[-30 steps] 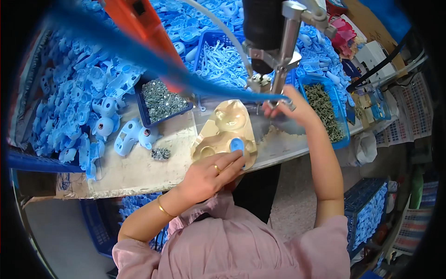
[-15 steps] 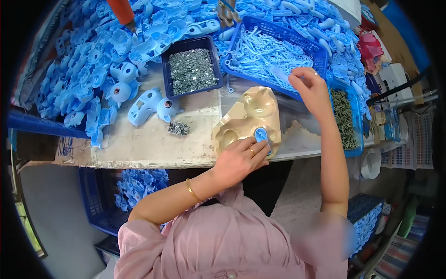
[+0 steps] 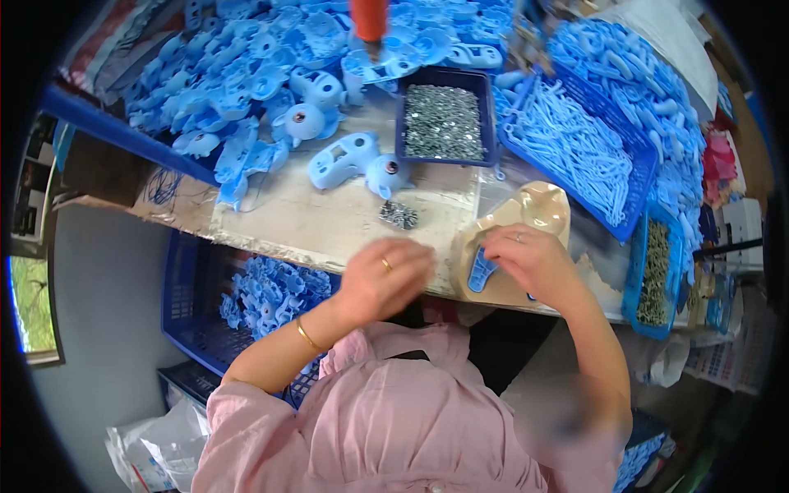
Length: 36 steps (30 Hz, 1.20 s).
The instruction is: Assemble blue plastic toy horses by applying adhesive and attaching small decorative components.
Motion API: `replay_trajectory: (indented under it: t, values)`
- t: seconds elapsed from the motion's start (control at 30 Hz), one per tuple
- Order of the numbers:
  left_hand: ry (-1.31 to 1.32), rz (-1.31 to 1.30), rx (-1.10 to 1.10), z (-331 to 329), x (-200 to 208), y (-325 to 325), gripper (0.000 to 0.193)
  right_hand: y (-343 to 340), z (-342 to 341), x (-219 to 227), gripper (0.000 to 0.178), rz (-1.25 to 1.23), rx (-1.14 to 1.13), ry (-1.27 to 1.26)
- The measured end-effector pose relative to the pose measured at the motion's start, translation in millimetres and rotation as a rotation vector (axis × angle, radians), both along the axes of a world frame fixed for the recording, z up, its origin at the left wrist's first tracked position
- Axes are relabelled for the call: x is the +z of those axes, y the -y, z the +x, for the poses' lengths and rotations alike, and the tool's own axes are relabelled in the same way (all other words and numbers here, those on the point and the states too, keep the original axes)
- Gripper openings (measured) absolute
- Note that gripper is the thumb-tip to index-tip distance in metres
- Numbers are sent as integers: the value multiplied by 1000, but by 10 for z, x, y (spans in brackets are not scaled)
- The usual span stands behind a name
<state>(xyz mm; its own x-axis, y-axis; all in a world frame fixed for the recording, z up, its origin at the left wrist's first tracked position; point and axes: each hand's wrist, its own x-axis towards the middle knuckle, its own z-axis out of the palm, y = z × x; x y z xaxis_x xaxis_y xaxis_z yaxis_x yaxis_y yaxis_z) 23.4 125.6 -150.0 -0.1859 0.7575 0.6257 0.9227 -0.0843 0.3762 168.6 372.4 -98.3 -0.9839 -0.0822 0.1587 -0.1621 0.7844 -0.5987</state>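
A tan moulded holder (image 3: pixel 538 200) with rounded hollows lies at the table's front edge. In its near left part rests a small blue plastic piece (image 3: pixel 481 273). My right hand (image 3: pixel 530 255) is over the holder, fingers pinched together at the top of that piece; whatever they grip is hidden. My left hand (image 3: pixel 386 275) hovers in front of the table edge, left of the holder, its fingers smeared by motion. Left of the holder sit a small pile of metal screws (image 3: pixel 399 215) and a blue toy shell with a round animal head (image 3: pixel 388 172).
Behind the holder stand a dark tray of small metal parts (image 3: pixel 444 154) and a blue basket of thin blue links (image 3: pixel 639 177). A light-blue tray of screws (image 3: pixel 653 327) is at right. Blue shells (image 3: pixel 263 74) heap at the back left. An orange-handled tool (image 3: pixel 368 20) hangs overhead.
My right hand has come from the basket of links down to the holder. My left hand has let go of the blue piece and moved left, off the holder. The view has shifted.
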Motion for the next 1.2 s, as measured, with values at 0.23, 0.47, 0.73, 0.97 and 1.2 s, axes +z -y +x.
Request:
replay_trajectory:
  t: [0.23,0.47,0.73,0.97,1.2]
  values:
    - [-111,-233,589,-1066,-183,270,61,142,-6,77,18,-43,-121,4]
    - [-47,-376,590,-1259,-206,450,70,246,-39,42,18,-47,-177,-115]
    - [1233,-208,259,-576,367,625,58,658,-73,302,21,106,-187,-417]
    - [1650,-486,-307,-37,583,-109,65,740,71,167,31,460,-67,-452]
    - [680,-330,-180,43,354,-571,63,430,500,144,40,438,-386,-381]
